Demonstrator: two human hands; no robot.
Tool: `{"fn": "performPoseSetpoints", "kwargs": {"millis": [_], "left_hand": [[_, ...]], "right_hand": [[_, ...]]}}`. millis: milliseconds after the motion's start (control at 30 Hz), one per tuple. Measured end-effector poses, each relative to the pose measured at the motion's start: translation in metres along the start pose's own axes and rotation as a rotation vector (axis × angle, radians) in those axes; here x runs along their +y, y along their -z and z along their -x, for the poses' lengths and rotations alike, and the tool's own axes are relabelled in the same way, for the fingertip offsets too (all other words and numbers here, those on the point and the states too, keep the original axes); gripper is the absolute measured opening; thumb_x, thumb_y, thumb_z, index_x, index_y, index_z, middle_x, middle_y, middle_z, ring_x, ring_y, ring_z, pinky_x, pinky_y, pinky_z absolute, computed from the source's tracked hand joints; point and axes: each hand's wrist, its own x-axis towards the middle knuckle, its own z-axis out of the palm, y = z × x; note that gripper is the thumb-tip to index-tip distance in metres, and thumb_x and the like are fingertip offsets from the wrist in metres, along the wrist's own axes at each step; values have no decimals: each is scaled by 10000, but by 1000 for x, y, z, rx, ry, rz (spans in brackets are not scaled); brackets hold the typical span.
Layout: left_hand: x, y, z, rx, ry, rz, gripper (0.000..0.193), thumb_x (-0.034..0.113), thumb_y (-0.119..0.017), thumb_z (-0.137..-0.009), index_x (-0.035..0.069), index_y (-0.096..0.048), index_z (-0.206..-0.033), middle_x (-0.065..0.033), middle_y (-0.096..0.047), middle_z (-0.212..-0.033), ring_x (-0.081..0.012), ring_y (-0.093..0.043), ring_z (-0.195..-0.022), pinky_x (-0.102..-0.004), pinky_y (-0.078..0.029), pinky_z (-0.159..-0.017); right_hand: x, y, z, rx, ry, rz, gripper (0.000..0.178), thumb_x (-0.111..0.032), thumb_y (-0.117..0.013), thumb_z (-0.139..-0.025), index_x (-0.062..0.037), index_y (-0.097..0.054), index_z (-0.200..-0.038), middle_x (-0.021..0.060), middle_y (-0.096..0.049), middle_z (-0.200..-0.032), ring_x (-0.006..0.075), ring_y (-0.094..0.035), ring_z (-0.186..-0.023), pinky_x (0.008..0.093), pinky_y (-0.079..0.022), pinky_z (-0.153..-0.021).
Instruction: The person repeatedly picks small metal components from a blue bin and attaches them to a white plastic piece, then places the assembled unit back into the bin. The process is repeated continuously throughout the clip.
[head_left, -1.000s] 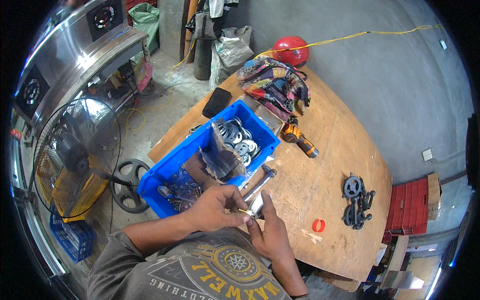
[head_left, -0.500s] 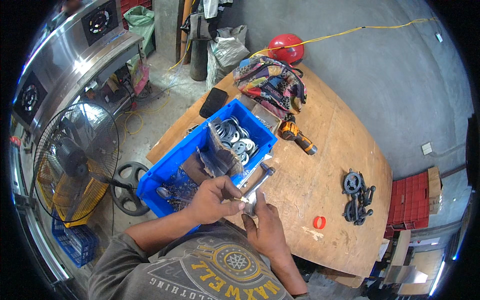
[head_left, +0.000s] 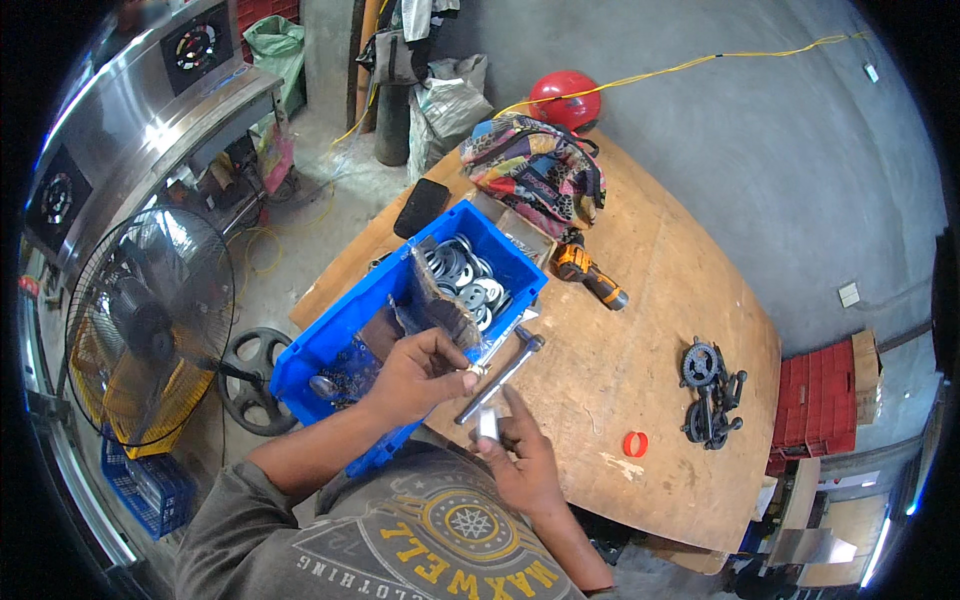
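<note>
My left hand (head_left: 415, 380) pinches a small, shiny, pale piece (head_left: 478, 371) between thumb and fingertips, just off the near right edge of a blue bin (head_left: 330, 325). Its exact kind is too small to make out. In my right hand (head_left: 522, 460), thumb and fingers close on a short silver metal cylinder (head_left: 488, 424). A gap separates the two hands. Between them and the bin, a long-handled ratchet wrench (head_left: 503, 375) lies on the wooden table (head_left: 640, 340). Round metal discs with holes (head_left: 472, 280) fill the bin's far part, and small fasteners lie in its near part.
Behind the bin are a black phone (head_left: 421, 208), a patterned backpack (head_left: 535, 170) and a red helmet (head_left: 565, 100). An orange-black cordless drill (head_left: 592, 275), a red ring (head_left: 636, 444) and black wheeled parts (head_left: 710, 395) lie rightward. A fan (head_left: 150, 320) stands left.
My hands have drawn apart. The small pale piece has come away from the silver cylinder, moving up slightly with my left hand, while my right hand has dropped lower with the cylinder.
</note>
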Motion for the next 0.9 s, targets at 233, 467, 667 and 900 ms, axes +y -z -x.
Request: {"fn": "performPoseSetpoints", "kwargs": {"millis": [233, 467, 667, 900], "left_hand": [[20, -13, 15, -176, 94, -30, 420, 52, -712, -875, 6, -523, -1247, -36, -656, -901, -92, -616, -856, -258, -508, -746], [29, -12, 15, -327, 180, -41, 477, 74, -706, -889, 6, -505, -1315, -35, -663, -902, -90, -611, -838, -246, -493, -767], [30, -13, 19, -334, 137, -101, 447, 73, -711, -886, 12, -523, -1286, -70, -684, -984, -108, -628, -916, -258, -491, -801], [24, -10, 23, -295, 99, -123, 299, 89, -711, -893, 15, -555, -1137, -57, -673, -962, -102, -635, -897, -249, -503, -753]], "right_hand": [[-3, 11, 3, 112, 130, 171, 650, -257, -621, -945, 60, -337, -1437, 243, -664, -1063, 330, -664, -978, 390, -506, -848], [-5, 13, -4, 168, 408, 426, 576, -193, -602, -938, 56, -388, -1411, 236, -627, -1078, 379, -607, -999, 437, -487, -844], [-7, 7, 1, 219, 243, 233, 497, -204, -613, -939, -10, -475, -1376, 220, -637, -1066, 373, -635, -979, 409, -503, -846], [-14, 11, -5, 162, 304, 182, 423, -246, -650, -928, 0, -582, -1265, 199, -650, -1051, 328, -657, -957, 378, -509, -833]]}}
